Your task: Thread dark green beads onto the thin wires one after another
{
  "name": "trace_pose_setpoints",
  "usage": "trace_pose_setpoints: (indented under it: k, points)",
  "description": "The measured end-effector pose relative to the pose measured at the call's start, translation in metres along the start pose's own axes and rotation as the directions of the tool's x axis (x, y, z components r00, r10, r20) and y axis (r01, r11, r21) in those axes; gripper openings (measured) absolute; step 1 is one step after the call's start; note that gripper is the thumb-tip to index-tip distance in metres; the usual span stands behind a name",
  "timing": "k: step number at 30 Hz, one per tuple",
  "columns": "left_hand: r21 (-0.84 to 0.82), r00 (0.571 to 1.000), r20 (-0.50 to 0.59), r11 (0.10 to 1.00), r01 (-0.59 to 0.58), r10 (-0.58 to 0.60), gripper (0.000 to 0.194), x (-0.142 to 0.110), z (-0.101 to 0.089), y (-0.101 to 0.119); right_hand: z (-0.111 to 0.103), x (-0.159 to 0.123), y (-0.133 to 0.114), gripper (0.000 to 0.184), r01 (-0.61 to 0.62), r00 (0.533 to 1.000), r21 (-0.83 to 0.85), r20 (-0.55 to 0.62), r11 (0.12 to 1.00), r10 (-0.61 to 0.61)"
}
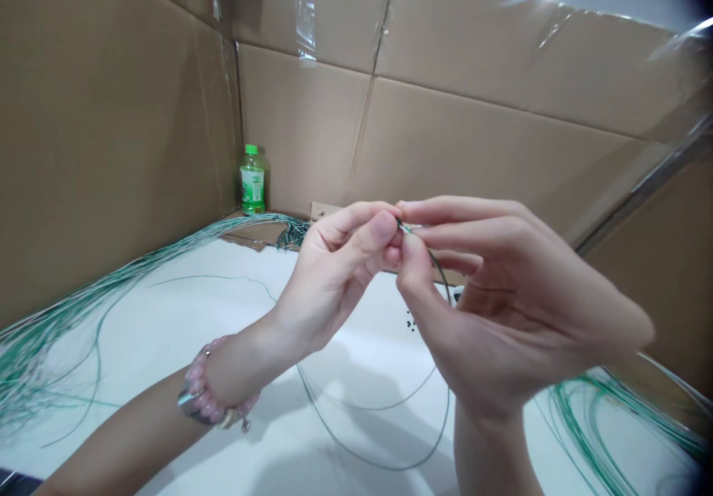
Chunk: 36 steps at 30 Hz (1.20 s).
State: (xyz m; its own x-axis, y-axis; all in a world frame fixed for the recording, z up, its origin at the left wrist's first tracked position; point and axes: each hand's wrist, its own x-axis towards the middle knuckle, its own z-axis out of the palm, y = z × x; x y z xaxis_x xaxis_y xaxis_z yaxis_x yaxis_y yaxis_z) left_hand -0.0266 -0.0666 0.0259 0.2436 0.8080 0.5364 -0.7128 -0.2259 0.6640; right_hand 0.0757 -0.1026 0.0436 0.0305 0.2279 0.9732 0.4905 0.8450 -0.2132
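Right hand (pixel 518 295), wire (pixel 438 263) diagonally up-left

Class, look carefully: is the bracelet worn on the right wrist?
No, the pink beaded bracelet circles the wrist of the left hand.

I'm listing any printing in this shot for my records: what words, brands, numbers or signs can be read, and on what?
None can be read with certainty.
Green bottle: its label carries printing, too small and blurred to read.
White surface: small black marks, too small to make out.
Wire in the hands: no lettering visible.
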Motion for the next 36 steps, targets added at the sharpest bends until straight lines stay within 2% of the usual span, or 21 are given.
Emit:
trace_pose_setpoints:
  k: [3, 11, 13, 21, 28, 36]
  points:
    - [0.064, 0.997, -0.009, 0.995, -0.070, 0.070, 0.018, 0.002, -0.002, -0.001, -0.003, 0.002, 0.000, 0.022, -0.005, 0.999, -0.038, 0.050, 0.999, 0.007]
    - [0.123, 0.984, 0.051, 0.977, -0.175, 0.170, 0.010, 0.005, -0.008, -0.001, -0.004, 0.004, 0.001, 0.019, -0.022, 0.999, -0.029, 0.047, 0.999, 0.023]
    - [0.138, 0.981, 0.052, 0.972, -0.192, 0.187, 0.008, 0.005, -0.008, 0.000, -0.004, 0.004, 0.002, 0.018, -0.025, 0.998, -0.040, 0.061, 0.999, 0.028]
    - [0.175, 0.971, 0.021, 0.955, -0.239, 0.239, 0.007, 0.005, -0.007, 0.000, 0.000, 0.004, 0.008, 0.022, 0.025, 1.000, 0.015, -0.004, 1.000, -0.025]
    - [0.208, 0.972, 0.091, 0.950, -0.233, 0.218, 0.006, 0.008, -0.014, 0.003, -0.003, 0.004, 0.006, 0.019, -0.010, 0.999, -0.008, 0.040, 1.000, 0.010]
    - [0.343, 0.938, 0.073, 0.875, -0.342, 0.338, 0.008, 0.012, -0.019, 0.003, -0.005, 0.007, 0.007, 0.020, 0.027, 1.000, -0.041, 0.002, 0.999, -0.027]
